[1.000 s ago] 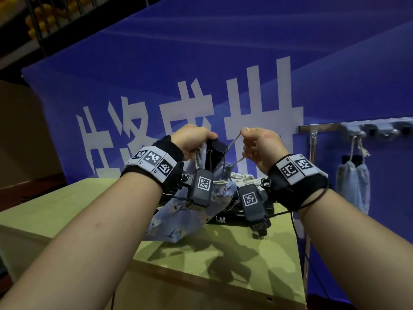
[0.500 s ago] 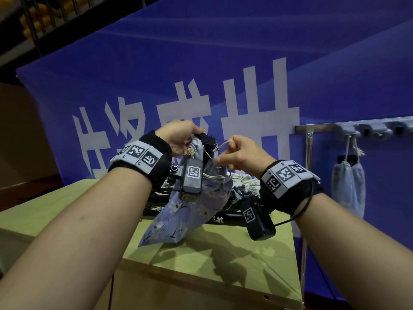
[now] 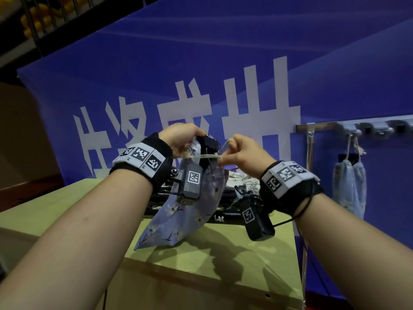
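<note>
Since a second ago the right hand (image 3: 245, 153) has been brought toward the left hand (image 3: 181, 139). The pouch (image 3: 183, 218), hung over the tabletop (image 3: 245, 253), is gripped at its mouth by the left; its drawstring (image 3: 207, 155) is pinched by the right and should be pulled sideways, steadily.

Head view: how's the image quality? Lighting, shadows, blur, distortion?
Head view: dim, uneven light, upper-left corner nearly black, no glare. Head view: the floral pouch and the forearms throw dark shadows on the green table. Head view: wide-angle bend slants the hook rail and the banner. Head view: left hand, right hand and drawstring look sharp, no motion blur.
</note>
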`<state>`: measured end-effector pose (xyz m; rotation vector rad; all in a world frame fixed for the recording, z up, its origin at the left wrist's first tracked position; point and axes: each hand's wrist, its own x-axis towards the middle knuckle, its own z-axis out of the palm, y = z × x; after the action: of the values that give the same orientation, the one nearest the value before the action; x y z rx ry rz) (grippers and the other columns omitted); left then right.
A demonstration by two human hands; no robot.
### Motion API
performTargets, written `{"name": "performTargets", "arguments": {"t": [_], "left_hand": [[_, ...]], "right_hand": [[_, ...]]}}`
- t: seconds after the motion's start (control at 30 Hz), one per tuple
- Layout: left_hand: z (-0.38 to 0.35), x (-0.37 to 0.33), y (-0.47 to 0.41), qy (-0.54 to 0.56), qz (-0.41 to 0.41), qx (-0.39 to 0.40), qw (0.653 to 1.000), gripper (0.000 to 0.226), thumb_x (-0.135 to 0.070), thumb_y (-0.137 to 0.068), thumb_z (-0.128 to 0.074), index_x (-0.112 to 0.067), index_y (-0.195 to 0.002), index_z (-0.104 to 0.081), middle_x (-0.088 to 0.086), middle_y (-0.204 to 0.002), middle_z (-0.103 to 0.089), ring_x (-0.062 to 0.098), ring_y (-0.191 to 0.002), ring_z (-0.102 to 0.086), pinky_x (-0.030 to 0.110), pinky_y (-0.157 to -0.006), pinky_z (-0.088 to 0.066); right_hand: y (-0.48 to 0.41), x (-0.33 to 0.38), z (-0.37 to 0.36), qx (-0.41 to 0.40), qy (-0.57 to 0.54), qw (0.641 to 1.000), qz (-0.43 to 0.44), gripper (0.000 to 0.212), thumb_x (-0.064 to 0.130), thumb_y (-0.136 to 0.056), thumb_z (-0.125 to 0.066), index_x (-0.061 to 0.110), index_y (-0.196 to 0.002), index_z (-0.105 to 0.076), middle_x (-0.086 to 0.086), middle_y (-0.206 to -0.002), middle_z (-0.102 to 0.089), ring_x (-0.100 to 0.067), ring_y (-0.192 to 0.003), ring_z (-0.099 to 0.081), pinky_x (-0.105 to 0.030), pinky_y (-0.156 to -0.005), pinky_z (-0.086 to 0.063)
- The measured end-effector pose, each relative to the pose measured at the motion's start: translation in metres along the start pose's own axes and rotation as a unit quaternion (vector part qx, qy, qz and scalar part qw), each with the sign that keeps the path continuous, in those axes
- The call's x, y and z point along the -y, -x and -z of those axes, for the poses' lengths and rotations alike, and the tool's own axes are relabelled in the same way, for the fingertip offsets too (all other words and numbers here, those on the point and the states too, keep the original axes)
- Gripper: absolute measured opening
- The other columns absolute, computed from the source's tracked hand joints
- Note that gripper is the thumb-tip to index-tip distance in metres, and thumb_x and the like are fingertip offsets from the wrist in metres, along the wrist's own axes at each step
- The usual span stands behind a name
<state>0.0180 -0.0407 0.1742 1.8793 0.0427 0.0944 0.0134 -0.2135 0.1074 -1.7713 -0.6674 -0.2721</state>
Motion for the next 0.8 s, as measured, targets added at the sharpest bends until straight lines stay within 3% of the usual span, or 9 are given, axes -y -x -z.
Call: {"name": "performTargets", "arguments": {"t": [0.07, 0.17, 0.3, 0.4, 0.6, 0.7, 0.8], "left_hand": [[0.0, 0.003, -0.003, -0.014, -0.004, -0.004, 1.0, 0.033, -0.017, -0.091, -0.06, 0.001, -0.118, -0.061, 0.012, -0.099, -0.063, 0.024, -0.085, -0.057, 0.033, -0.075, -0.051], [-0.002, 0.005, -0.003, -0.08, -0.023, -0.024, 0.996, 0.027, -0.025, -0.088, -0.064, -0.01, -0.11, -0.066, 0.004, -0.093, -0.065, 0.015, -0.068, -0.058, 0.028, -0.06, -0.045], [-0.003, 0.006, 0.0, -0.152, -0.044, -0.036, 0.987, 0.012, -0.029, -0.083, -0.065, -0.019, -0.091, -0.065, -0.002, -0.102, -0.065, 0.016, -0.087, -0.052, 0.035, -0.073, -0.034], [-0.003, 0.006, 0.001, -0.141, -0.033, -0.002, 0.99, 0.006, -0.025, -0.083, -0.064, -0.019, -0.084, -0.065, 0.0, -0.098, -0.063, 0.018, -0.091, -0.053, 0.036, -0.082, -0.038], [0.002, 0.009, 0.005, -0.138, -0.057, 0.046, 0.988, 0.024, -0.019, -0.082, -0.059, -0.02, -0.06, -0.067, -0.002, -0.084, -0.063, 0.018, -0.095, -0.055, 0.038, -0.085, -0.041], [0.001, 0.012, 0.006, -0.12, -0.064, 0.083, 0.987, 0.021, -0.015, -0.081, -0.058, -0.019, -0.062, -0.066, -0.004, -0.076, -0.064, 0.017, -0.086, -0.056, 0.034, -0.078, -0.043], [-0.003, 0.013, 0.004, -0.075, -0.094, 0.1, 0.988, 0.007, -0.011, -0.084, -0.06, -0.014, -0.079, -0.064, -0.004, -0.072, -0.062, 0.013, -0.074, -0.056, 0.029, -0.068, -0.043]], "right_hand": [[-0.002, 0.002, 0.007, -0.024, -0.049, 0.999, -0.004, 0.046, -0.007, -0.074, -0.068, 0.02, -0.07, -0.031, -0.016, -0.077, -0.062, -0.021, -0.07, -0.06, -0.019, -0.054, -0.037], [-0.005, 0.002, 0.01, -0.054, -0.104, 0.993, -0.009, 0.043, -0.015, -0.074, -0.059, 0.018, -0.068, -0.032, -0.012, -0.068, -0.061, -0.023, -0.069, -0.056, -0.028, -0.059, -0.038], [-0.007, 0.008, 0.011, -0.087, -0.212, 0.973, -0.005, 0.041, -0.021, -0.077, -0.047, 0.016, -0.068, -0.032, -0.007, -0.058, -0.054, -0.024, -0.063, -0.054, -0.039, -0.075, -0.048], [-0.008, 0.014, 0.01, -0.085, -0.255, 0.963, -0.008, 0.038, -0.02, -0.081, -0.041, 0.015, -0.069, -0.033, -0.01, -0.063, -0.047, -0.024, -0.059, -0.054, -0.029, -0.065, -0.056], [-0.01, 0.02, 0.014, -0.083, -0.282, 0.955, -0.031, 0.034, -0.012, -0.085, -0.048, 0.013, -0.066, -0.035, -0.011, -0.062, -0.048, -0.021, -0.053, -0.05, -0.034, -0.064, -0.049], [-0.011, 0.026, 0.012, -0.083, -0.304, 0.949, -0.028, 0.036, -0.011, -0.085, -0.05, 0.012, -0.062, -0.034, -0.01, -0.06, -0.045, -0.019, -0.051, -0.047, -0.033, -0.064, -0.047], [-0.014, 0.03, 0.007, -0.096, -0.331, 0.938, -0.019, 0.037, -0.011, -0.084, -0.052, 0.012, -0.062, -0.034, -0.01, -0.062, -0.041, -0.02, -0.053, -0.044, -0.032, -0.065, -0.045]]}}
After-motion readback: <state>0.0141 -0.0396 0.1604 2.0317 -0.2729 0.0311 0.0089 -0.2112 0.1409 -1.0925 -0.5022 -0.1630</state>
